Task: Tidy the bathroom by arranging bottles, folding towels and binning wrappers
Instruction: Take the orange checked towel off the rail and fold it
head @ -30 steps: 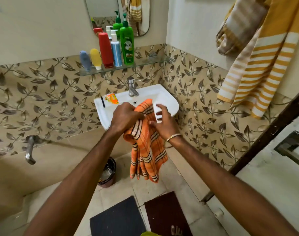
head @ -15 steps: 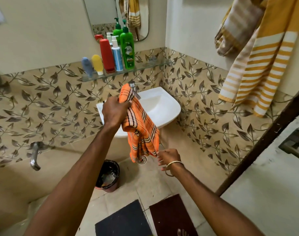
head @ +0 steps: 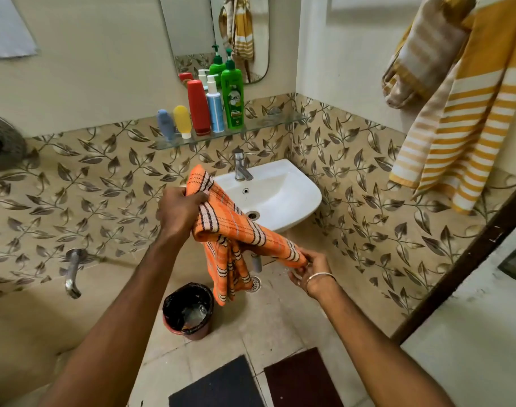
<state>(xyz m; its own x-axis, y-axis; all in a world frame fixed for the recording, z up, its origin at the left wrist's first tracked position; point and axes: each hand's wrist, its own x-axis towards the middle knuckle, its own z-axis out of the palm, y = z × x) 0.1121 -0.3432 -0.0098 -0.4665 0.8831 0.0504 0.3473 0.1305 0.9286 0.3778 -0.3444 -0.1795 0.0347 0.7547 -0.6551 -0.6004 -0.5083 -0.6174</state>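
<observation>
An orange checked towel (head: pixel 236 230) hangs in the air in front of the white sink (head: pixel 295 201). My left hand (head: pixel 178 211) grips its upper end at sink height. My right hand (head: pixel 308 268) pinches a lower corner and holds it out to the right, so one edge stretches between my hands while the rest dangles. Several bottles stand in a row on the glass shelf (head: pixel 268 123): blue (head: pixel 165 123), yellow (head: pixel 182 120), red (head: pixel 198 108), white-blue pump (head: pixel 215 108) and green pump (head: pixel 234 96).
A small bin (head: pixel 189 311) with a black liner stands on the floor below the towel. Two dark mats (head: pixel 297 380) lie near my feet. Striped yellow towels (head: pixel 462 113) hang on the right wall. A tap (head: pixel 73 273) juts from the left wall; a door frame (head: pixel 468 259) is at right.
My right hand left the towel's top, dropped to its lower end, took a corner and pulled it out to the right. My left hand lifted the towel off the sink edge.
</observation>
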